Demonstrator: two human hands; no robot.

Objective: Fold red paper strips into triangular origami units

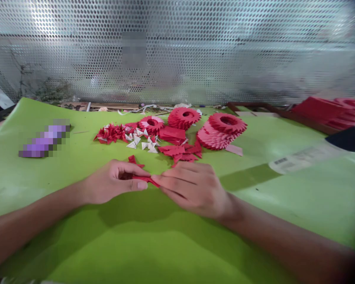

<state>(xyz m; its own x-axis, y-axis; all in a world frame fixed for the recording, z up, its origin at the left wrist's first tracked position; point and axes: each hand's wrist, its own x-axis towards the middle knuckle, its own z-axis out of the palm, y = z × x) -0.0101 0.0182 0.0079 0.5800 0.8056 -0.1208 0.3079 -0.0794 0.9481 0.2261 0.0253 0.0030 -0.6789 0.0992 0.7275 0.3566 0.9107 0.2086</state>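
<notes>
A small folded piece of red paper (148, 179) is pinched between my two hands above the green mat. My left hand (112, 181) holds its left end between thumb and index finger. On the right end, the fingers of my right hand (192, 187) are closed, hiding much of the paper. Just beyond my left hand lies another red folded piece (135, 161). Farther back are a pile of red folded pieces (111, 133), several white triangular pieces (149, 145), a stack of red paper (173, 135) and loose red pieces (182, 152).
Ring-shaped paper stacks stand behind: a red and pink one (220, 132), a red one (185, 117) and a smaller one (151, 123). A dark-capped clear bottle (298, 156) is at right. A blurred purple object (44, 140) lies left. Perforated metal (177, 51) closes off the back.
</notes>
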